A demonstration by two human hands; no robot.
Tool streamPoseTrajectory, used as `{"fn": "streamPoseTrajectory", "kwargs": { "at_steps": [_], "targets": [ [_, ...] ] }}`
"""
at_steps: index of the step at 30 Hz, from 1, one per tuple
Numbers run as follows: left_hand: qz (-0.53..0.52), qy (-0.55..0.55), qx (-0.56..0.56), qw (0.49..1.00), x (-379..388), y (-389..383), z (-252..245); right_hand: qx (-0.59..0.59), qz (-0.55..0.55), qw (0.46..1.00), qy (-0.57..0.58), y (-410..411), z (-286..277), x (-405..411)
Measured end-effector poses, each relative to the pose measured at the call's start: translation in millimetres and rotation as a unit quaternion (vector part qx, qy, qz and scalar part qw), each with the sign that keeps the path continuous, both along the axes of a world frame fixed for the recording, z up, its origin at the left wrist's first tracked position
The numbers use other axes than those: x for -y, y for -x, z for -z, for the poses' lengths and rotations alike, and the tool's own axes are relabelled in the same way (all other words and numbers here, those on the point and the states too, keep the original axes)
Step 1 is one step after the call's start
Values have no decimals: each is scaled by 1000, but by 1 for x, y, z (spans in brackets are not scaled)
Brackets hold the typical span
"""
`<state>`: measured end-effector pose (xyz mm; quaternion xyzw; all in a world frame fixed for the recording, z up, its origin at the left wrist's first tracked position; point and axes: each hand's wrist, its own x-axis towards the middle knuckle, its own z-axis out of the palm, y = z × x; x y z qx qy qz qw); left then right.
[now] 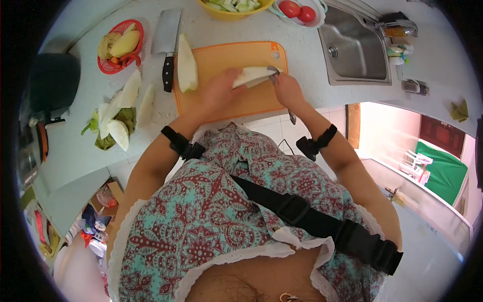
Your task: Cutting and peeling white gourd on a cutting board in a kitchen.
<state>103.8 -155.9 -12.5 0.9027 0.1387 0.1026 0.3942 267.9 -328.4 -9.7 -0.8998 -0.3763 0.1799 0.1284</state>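
My left hand holds the near end of a pale, peeled vegetable wedge over an orange plastic cutting board. In my right hand is a metal peeler, its head against the wedge's far end; a handle end shows below the wrist. Another pale wedge lies along the board's left edge. Left of the board rests a cleaver with a black riveted handle, blade pointing away from me.
A red basket holds potatoes, ginger and red peppers. Pale slices and green trimmings lie below it. A yellow bowl of cut vegetable pieces and a dish of tomatoes stand behind the board. A steel sink is at right.
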Motion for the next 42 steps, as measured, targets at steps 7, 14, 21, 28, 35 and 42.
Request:
{"fn": "streamPoseTrajectory", "kwargs": {
  "at_steps": [7, 14, 21, 28, 35, 42],
  "targets": [
    [25, 3, -14, 1000, -16, -7, 19, 10, -81, 997, 17, -17, -3, -24],
    [9, 25, -10, 1000, -20, -5, 23, -56, -155, 980, 107, -29, -2, -28],
    [50, 22, -29, 998, -33, -14, 24, -163, -163, 970, 80, -38, 35, -18],
    [128, 26, -124, 984, -60, -34, 22, -38, -328, 944, 32, -43, 55, -11],
    [93, -10, -69, 993, -50, -23, 35, -322, -156, 931, -71, -37, 86, -5],
    [-20, 44, 13, 999, -23, -1, 28, -72, -208, 975, -12, -19, 57, -37]
  ]
}}
